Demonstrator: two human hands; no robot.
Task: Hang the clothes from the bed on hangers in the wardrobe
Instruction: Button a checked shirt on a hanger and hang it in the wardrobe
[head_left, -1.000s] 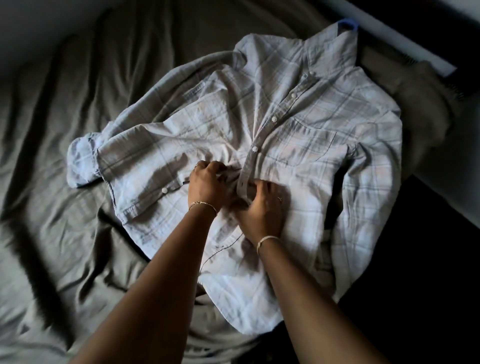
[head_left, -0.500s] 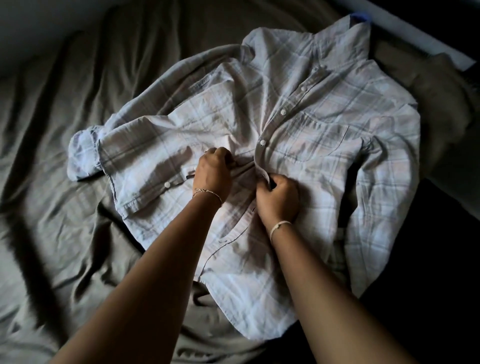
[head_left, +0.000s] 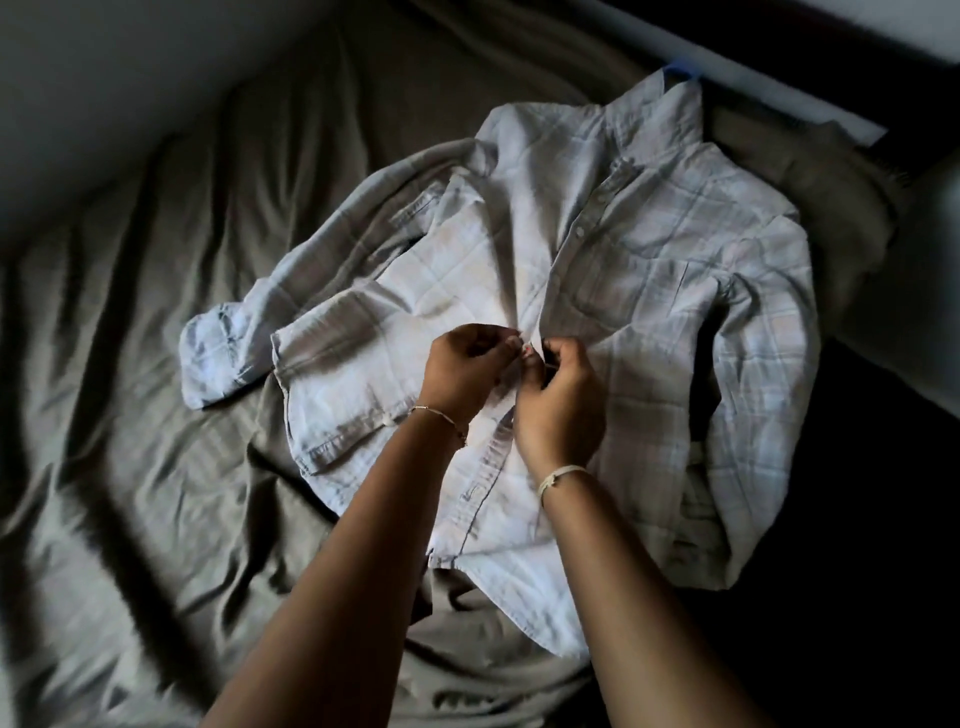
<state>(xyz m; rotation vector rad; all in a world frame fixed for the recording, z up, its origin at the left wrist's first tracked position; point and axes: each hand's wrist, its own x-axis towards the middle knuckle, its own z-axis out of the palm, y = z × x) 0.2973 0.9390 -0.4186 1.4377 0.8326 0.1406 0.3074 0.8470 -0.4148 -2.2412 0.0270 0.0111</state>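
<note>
A pale plaid button-up shirt (head_left: 649, 270) lies spread front-up on the bed, collar toward the far right. A blue hanger tip (head_left: 680, 73) pokes out above the collar. My left hand (head_left: 462, 374) pinches the left edge of the button placket at mid-chest. Close beside it, my right hand (head_left: 561, 400) pinches the right edge of the same placket. The upper buttons look fastened; the lower front lies parted below my wrists. The left sleeve with its rolled cuff (head_left: 218, 358) stretches out to the left.
A wrinkled grey-brown bed sheet (head_left: 156, 467) covers the bed on the left and front. A bunched fuzzy blanket or pillow (head_left: 831, 171) sits at the far right by the bed's edge. Dark floor (head_left: 883, 571) lies to the right.
Both hands have moved up the placket toward the collar and closer together, fingertips now meeting at one button spot. The view has shifted slightly.
</note>
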